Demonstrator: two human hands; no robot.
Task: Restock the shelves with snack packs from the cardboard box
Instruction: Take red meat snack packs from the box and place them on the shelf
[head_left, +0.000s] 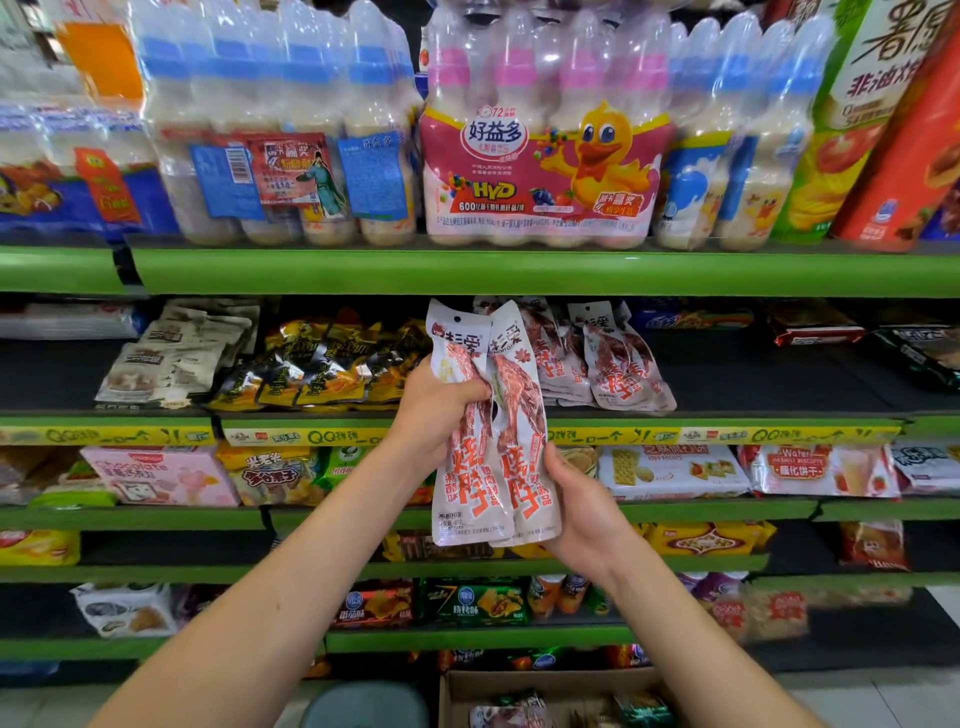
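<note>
I hold two white snack packs (491, 431) with red meat pictures and orange lettering upright in front of the second shelf (727, 423). My left hand (434, 410) grips them near the middle, fingers curled round their left side. My right hand (582, 509) cups their lower right corner from behind. More packs of the same kind (618, 364) lie on that shelf just behind and to the right. The cardboard box (550, 696) stands on the floor below, with several snack packs inside.
Bottled milk drink multipacks (540, 156) fill the top shelf. Black-and-yellow packs (322, 369) and pale packs (171, 353) lie left of the white ones. Biscuit boxes and bags fill the lower green shelves. A dark round object (363, 706) sits left of the box.
</note>
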